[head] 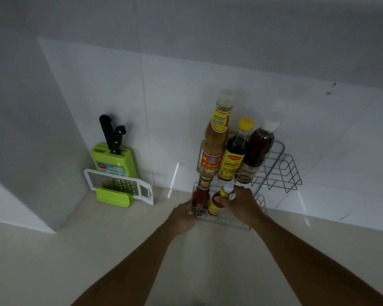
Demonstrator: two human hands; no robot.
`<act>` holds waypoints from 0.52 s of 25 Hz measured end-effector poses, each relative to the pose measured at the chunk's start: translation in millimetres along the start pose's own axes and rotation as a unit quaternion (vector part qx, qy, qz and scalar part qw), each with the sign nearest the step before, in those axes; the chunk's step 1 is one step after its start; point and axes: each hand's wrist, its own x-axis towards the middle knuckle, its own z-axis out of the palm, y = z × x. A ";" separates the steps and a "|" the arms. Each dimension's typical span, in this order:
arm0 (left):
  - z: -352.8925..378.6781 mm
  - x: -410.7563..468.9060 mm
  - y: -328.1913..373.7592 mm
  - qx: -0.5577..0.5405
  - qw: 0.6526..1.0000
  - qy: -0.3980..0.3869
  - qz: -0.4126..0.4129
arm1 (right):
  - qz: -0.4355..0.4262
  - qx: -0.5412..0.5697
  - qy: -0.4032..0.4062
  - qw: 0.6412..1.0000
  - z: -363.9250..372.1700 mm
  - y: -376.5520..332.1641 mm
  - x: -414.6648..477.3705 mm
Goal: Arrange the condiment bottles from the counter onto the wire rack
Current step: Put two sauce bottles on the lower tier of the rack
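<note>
Two bare forearms reach forward over the pale desk (53, 261) toward a two-tier wire rack (281, 164) standing against the tiled wall. The left hand (182, 217) cups the rack's near left corner beside a red chilli sauce bottle (200, 196) on the lower tier; whether its grip is pressed on the wire or on that bottle cannot be told. The right hand (241, 205) has its grip pinching a small yellow-labelled bottle (219, 200) by the neck and shoulder, and that bottle sits low in the bottom tier just beside the red one, seemingly being settled in. Above, the upper tier holds three tall bottles in a row: a light brown sauce bottle (215, 140), a dark bottle with a yellow cap (236, 149) and a dark bottle with a white cap (258, 151), with bare wire to their right. Farther left by the wall stand a green knife block (114, 160) and a white grater (117, 184). The risk here is the small bottle landing on a wire and tipping against its neighbour, or a lifting wrist knocking the tall bottles overhead.
</note>
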 end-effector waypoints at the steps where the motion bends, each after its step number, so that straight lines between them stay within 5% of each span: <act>1: -0.5 -0.6 0.6 -0.001 1.000 0.002 0.001 | 0.001 -0.004 -0.012 1.000 1.3 0.8 4.5; 13: -12.2 -6.0 -7.5 -0.004 0.999 -0.008 -0.034 | 0.042 0.002 -0.096 0.995 7.4 11.5 12.5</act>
